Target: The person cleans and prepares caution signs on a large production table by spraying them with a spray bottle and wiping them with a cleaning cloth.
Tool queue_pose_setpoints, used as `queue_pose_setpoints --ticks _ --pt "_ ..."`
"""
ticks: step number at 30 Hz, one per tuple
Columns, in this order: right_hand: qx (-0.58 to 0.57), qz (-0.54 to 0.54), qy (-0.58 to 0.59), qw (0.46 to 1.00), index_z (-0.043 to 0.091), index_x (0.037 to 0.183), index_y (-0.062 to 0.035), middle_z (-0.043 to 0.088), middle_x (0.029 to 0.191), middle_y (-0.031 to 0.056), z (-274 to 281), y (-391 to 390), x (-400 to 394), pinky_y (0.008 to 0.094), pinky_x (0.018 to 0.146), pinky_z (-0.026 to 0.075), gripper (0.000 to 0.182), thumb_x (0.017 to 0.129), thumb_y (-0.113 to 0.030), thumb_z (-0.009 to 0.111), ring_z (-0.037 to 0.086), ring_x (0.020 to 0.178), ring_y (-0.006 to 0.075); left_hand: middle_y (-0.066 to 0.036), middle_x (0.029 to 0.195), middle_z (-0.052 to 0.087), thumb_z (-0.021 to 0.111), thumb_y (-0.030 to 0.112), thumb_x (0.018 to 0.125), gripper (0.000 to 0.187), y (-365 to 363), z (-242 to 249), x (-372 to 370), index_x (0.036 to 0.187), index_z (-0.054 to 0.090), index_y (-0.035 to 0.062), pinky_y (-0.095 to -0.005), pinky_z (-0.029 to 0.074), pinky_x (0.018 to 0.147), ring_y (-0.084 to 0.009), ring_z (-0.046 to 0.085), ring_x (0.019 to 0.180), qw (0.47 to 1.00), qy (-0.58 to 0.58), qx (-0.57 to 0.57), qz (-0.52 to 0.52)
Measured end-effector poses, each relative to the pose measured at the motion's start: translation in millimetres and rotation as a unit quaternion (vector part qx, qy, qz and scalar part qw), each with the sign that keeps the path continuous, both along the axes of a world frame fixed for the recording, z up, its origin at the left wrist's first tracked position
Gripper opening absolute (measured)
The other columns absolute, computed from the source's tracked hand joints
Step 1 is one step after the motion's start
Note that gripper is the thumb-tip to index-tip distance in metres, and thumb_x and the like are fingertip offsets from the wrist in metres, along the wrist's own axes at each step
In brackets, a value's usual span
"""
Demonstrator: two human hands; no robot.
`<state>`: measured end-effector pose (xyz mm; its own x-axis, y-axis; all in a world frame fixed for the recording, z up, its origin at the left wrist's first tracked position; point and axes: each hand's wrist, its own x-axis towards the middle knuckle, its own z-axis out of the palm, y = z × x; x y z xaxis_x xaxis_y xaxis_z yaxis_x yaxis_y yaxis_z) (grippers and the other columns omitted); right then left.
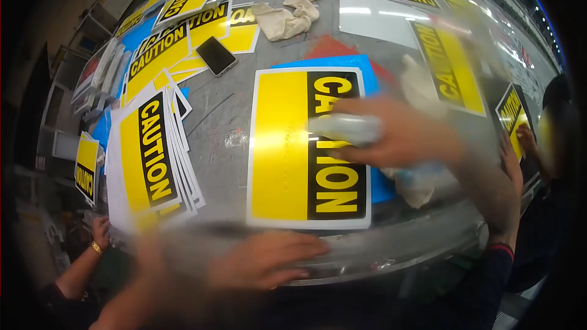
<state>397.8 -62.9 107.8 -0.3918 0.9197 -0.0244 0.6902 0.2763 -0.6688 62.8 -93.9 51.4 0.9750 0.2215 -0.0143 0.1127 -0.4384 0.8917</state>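
Note:
A yellow-and-black CAUTION sign (278, 146) lies on the grey table in front of me, partly over a blue sheet (348, 62). Over its black lettered band is my right hand (397, 131), closed round a pale, whitish object (348, 128) smeared by motion; I cannot make out its kind. My left hand (269, 263) rests near the table's front edge, just below the sign, fingers stretched out and holding nothing. Left of the sign, a stack of CAUTION signs (131, 159) is fanned out.
More signs (158, 55) and a black phone (215, 56) lie at the back left. Crumpled cloths (287, 17) sit at the back and right. At the right, a co-worker's hand (524, 137) touches a small sign (510, 113); another person's hand (99, 233) is at the left edge.

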Motion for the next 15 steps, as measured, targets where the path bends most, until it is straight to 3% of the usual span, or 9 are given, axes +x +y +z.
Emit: queue_pose_setpoints --ticks 1,3,4,8,10,13,14,15 --pt "-0.026 -0.004 -0.044 0.999 0.070 0.129 0.0001 0.078 0.112 0.0243 -12 21 -7 0.0479 0.089 0.060 0.049 0.094 -0.032 0.083 0.077 0.101 0.0424 -0.014 0.150 0.068 0.080 0.018 0.099 0.057 -6 -1 9 0.153 0.065 0.0079 -0.0441 0.056 0.109 -0.0323 0.069 0.131 1.000 0.001 0.005 -0.019" --pt "0.063 -0.040 -0.064 0.995 0.070 0.126 0.0004 0.078 0.109 0.0258 -38 53 -5 0.0501 0.089 0.061 0.050 0.094 -0.036 0.082 0.077 0.098 0.0449 -0.014 0.154 0.065 0.078 0.022 0.102 0.055 -19 -15 9 0.154 0.064 0.0092 -0.0434 0.056 0.109 -0.0323 0.068 0.133 0.999 -0.011 0.019 -0.042" --pt "0.142 -0.015 -0.029 0.989 0.070 0.124 0.0012 0.080 0.102 0.0229 -57 75 10 0.0485 0.084 0.061 0.047 0.095 -0.033 0.081 0.078 0.092 0.0410 -0.014 0.153 0.065 0.078 0.022 0.102 0.055 -24 -15 3 0.154 0.064 0.0088 -0.0434 0.056 0.109 -0.0327 0.068 0.133 0.999 -0.008 0.012 -0.030" --pt "0.051 -0.216 0.074 0.972 0.071 0.130 -0.0042 0.072 0.085 0.0039 -23 49 61 0.0308 0.064 0.055 0.037 0.103 -0.028 0.078 0.068 0.070 0.0130 -0.017 0.151 0.067 0.078 0.016 0.101 0.054 -30 -12 -46 0.153 0.064 0.0061 -0.0437 0.056 0.109 -0.0332 0.071 0.128 0.997 0.046 -0.016 0.067" --pt "0.073 -0.247 0.127 0.958 0.069 0.138 -0.0064 0.064 0.079 -0.0011 -6 10 92 0.0255 0.059 0.049 0.039 0.106 -0.028 0.077 0.061 0.066 0.0073 -0.019 0.148 0.068 0.079 0.011 0.099 0.053 -29 -8 -78 0.151 0.066 0.0047 -0.0437 0.057 0.108 -0.0336 0.073 0.124 0.985 0.090 -0.059 0.137" --pt "0.167 -0.349 0.204 0.899 0.068 0.141 -0.0038 0.060 0.075 -0.0015 8 -50 130 0.0266 0.061 0.048 0.042 0.104 -0.021 0.077 0.058 0.064 0.0083 -0.020 0.142 0.071 0.084 0.007 0.089 0.057 -28 -23 -122 0.144 0.070 0.0027 -0.0445 0.056 0.107 -0.0371 0.073 0.123 0.969 0.072 -0.059 0.230" --pt "0.172 -0.456 0.179 0.855 0.067 0.141 -0.0011 0.060 0.076 -0.0003 17 -69 133 0.0275 0.062 0.049 0.043 0.103 -0.018 0.077 0.059 0.065 0.0101 -0.020 0.139 0.072 0.086 0.006 0.085 0.059 -21 -31 -123 0.142 0.072 0.0020 -0.0448 0.056 0.107 -0.0382 0.073 0.122 0.965 0.061 -0.064 0.248" --pt "0.195 -0.468 0.240 0.828 0.067 0.140 -0.0004 0.061 0.076 0.0004 11 -86 154 0.0274 0.062 0.049 0.043 0.103 -0.018 0.077 0.060 0.066 0.0108 -0.021 0.140 0.073 0.075 0.012 0.097 0.052 -15 -30 -120 0.148 0.068 0.0013 -0.0440 0.055 0.106 -0.0341 0.072 0.121 0.967 0.056 -0.045 0.243"
